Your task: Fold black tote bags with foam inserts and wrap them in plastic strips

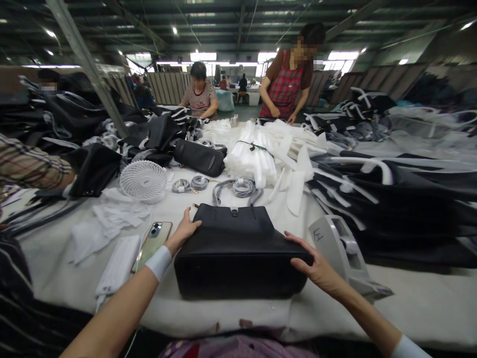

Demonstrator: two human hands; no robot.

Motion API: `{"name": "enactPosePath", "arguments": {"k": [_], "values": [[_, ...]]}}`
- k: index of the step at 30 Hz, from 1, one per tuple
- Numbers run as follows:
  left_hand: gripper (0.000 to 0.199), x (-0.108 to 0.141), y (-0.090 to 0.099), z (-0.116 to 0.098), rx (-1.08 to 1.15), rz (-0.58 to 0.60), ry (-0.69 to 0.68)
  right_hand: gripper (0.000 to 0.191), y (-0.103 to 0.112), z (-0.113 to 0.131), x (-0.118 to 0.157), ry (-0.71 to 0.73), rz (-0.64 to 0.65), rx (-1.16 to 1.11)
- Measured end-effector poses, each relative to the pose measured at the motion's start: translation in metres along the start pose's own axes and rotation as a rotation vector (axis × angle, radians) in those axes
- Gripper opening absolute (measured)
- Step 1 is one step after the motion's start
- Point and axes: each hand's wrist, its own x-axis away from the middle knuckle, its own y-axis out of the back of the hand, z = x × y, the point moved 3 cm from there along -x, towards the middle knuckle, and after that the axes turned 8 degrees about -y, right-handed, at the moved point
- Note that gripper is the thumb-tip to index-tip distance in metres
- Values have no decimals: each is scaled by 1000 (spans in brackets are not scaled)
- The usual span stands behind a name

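Note:
A black handbag (pixel 238 243) lies on the white-covered table in front of me, its flat base toward me and its buckle tab at the far end. My left hand (pixel 184 228) grips the bag's left side, thumb on top. At the near right corner my right hand (pixel 307 256) holds it, with fingers on the upper face and thumb on the base edge. A wrapped grey handle (pixel 257 197) shows behind the bag. Coiled straps (pixel 181 186) lie beyond it. A grey tape dispenser (pixel 341 253) stands just right of my right hand.
To the left are a phone (pixel 152 243), a white power bank (pixel 119 266), white tissue (pixel 108 219) and a white fan (pixel 143 180). A bundle of white plastic (pixel 253 154) lies ahead. Black bags (pixel 421 204) are piled at right. Two co-workers stand opposite; another's sleeve (pixel 33 161) reaches in from the left.

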Motion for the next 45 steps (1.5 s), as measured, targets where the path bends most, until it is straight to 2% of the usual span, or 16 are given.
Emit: {"name": "enactPosePath", "arguments": {"k": [3,6,8,11,13,15,17,19,22,26,31,39,41,43,45], "values": [[80,30,29,-18,109,105,-151,60,11,10,5,0,33,74],[73,69,56,-31,182,347,-364,61,20,23,7,23,109,133],[75,93,66,-34,161,468,-438,62,21,29,6,41,175,187],[87,116,67,-35,12,498,-515,63,19,32,4,35,250,256],[90,120,60,-31,-65,488,-533,64,14,28,2,-32,282,251],[82,116,49,-19,-82,468,-481,60,8,17,-3,-100,274,194],[62,108,35,1,-55,399,-361,50,2,1,-12,-131,190,124],[44,97,22,23,-32,254,-259,45,-4,-16,-26,-144,53,71],[45,86,7,43,-21,44,-226,47,-13,-36,-45,-170,-126,52],[50,86,-1,44,-49,-40,-236,48,-20,-46,-51,-174,-222,115],[51,89,0,39,-105,-114,-195,52,-20,-49,-43,-168,-341,248],[47,76,-8,41,-226,-137,-115,51,-28,-40,-39,-208,-396,352],[45,78,-10,40,-263,-153,-113,49,-24,-34,-33,-232,-386,457],[44,80,-12,40,-295,-157,-112,45,-19,-22,-29,-243,-389,663],[43,79,-13,39,-323,-161,-106,40,-18,-2,-31,-106,-418,900]]}}
